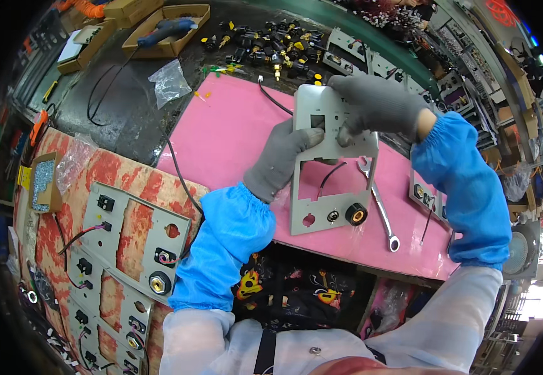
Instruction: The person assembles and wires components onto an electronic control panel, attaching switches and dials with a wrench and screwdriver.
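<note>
A light grey metal panel (301,162) with several cut-outs is held up over a pink mat (221,137). My left hand (277,159), in a grey glove, grips its left edge with the thumb on the front face. The gloved right hand (381,106) is closed over the panel's upper right, its thumb on the front; its fingertips behind are hidden. Near the panel's lower edge sit a black socket with a brass centre (356,214) and a small round jack (333,216). A black cable (274,98) with a white plug runs behind the panel. Beside it lies a combination wrench (381,209).
Several fitted panels (139,215) lie on a worn board at left, near a box of small screws (45,181). Black and brass fittings (277,47) are heaped at the back. A blue power tool (168,30) rests in a cardboard box. More panels (431,194) stand at right.
</note>
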Available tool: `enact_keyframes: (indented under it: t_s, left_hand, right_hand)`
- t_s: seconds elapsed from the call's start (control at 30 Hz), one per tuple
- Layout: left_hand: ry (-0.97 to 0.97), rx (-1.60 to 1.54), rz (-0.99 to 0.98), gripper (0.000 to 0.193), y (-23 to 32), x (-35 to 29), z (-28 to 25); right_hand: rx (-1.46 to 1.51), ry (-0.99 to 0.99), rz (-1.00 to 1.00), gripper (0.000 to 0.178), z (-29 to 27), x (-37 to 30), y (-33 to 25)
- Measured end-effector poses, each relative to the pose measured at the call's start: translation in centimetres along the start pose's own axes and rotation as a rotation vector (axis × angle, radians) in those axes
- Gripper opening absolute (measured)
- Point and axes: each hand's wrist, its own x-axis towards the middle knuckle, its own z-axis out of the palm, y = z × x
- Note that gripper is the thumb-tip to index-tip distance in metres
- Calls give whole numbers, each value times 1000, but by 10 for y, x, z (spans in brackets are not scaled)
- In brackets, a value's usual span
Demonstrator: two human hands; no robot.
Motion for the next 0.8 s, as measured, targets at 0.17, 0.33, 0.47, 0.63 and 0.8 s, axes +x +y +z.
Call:
enact_keyframes:
  t_s: [0.17, 0.33, 0.47, 0.63, 0.8]
  left_hand:
    - [30, 0, -9, 48, 1, -2, -1]
    - [159, -137, -144, 42, -19, 9, -8]
    - [188, -233, -198, 44, -22, 13, -13]
    - [166, -259, -162, 44, -28, 17, -18]
    - [186, -275, -166, 42, -26, 12, -19]
  right_hand:
    - [69, 34, -47, 67, 4, 5, 8]
    - [354, -19, -193, 68, 25, 35, 47]
    - [547, 314, -41, 34, 10, 76, 49]
    - [112, 530, -125, 27, 19, 139, 42]
    - [89, 533, -225, 29, 21, 194, 11]
